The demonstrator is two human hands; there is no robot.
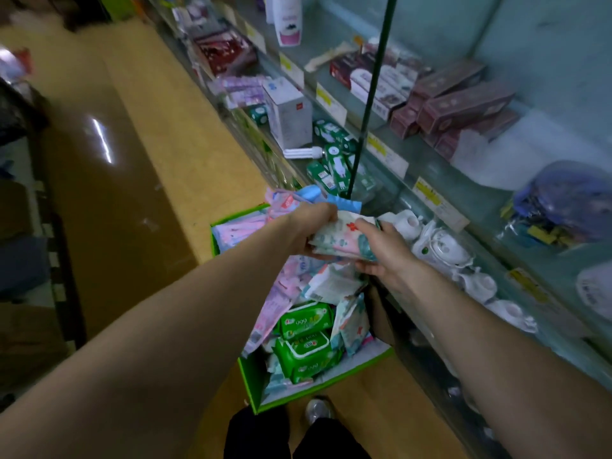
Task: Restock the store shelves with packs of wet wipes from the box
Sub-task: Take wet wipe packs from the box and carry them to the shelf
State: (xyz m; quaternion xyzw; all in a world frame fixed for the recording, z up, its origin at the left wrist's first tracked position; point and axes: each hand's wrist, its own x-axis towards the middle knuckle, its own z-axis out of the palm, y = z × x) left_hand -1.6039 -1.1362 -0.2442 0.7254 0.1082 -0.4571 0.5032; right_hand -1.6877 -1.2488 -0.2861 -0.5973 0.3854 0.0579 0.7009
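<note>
A green-rimmed box (251,376) stands on the floor below me, full of wet wipe packs: green ones (304,339), pink ones (281,293) and pale patterned ones. Above the box, both hands hold a small stack of pale patterned wipe packs (337,240). My left hand (311,226) grips the stack from its left end. My right hand (381,250) grips it from the right, thumb on top. The glass shelves (390,150) run along the right, close to the stack.
The shelves carry maroon boxes (457,104), green bulb boxes (334,160), a white box (288,114), white masks (440,250) and yellow price tags. A green upright pole (371,94) stands in front of them. The tan aisle floor (149,144) lies to the left. My shoe (318,409) is by the box.
</note>
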